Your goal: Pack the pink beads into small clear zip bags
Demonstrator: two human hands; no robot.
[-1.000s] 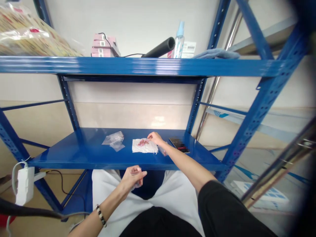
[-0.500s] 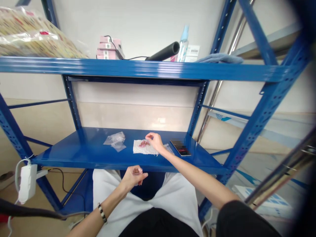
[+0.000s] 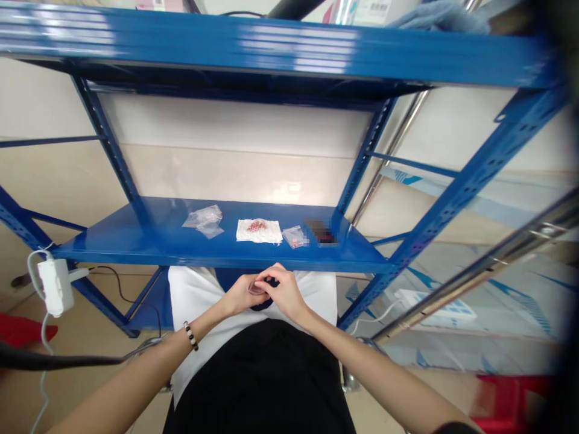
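Note:
My left hand [image 3: 242, 293] and my right hand [image 3: 281, 289] meet over my lap, just below the front edge of the blue shelf [image 3: 136, 246]. Both pinch a small clear plastic bag [image 3: 256, 289] between their fingertips. On the shelf lies a white tissue [image 3: 259, 231] with a little heap of pink beads [image 3: 256, 226]. A small clear bag with pink bits [image 3: 294, 237] lies right of the tissue. Empty clear bags [image 3: 204, 219] lie to its left.
A dark phone [image 3: 321, 232] rests at the shelf's right end. The upper blue shelf [image 3: 271, 51] hangs overhead. A white power adapter [image 3: 55, 287] with a cable hangs at the left. Something red [image 3: 520, 401] stands on the floor at the lower right.
My right hand left the beads on the tissue and came down to my left hand at my lap. The camera tilted down, so the upper shelf's items dropped out of view.

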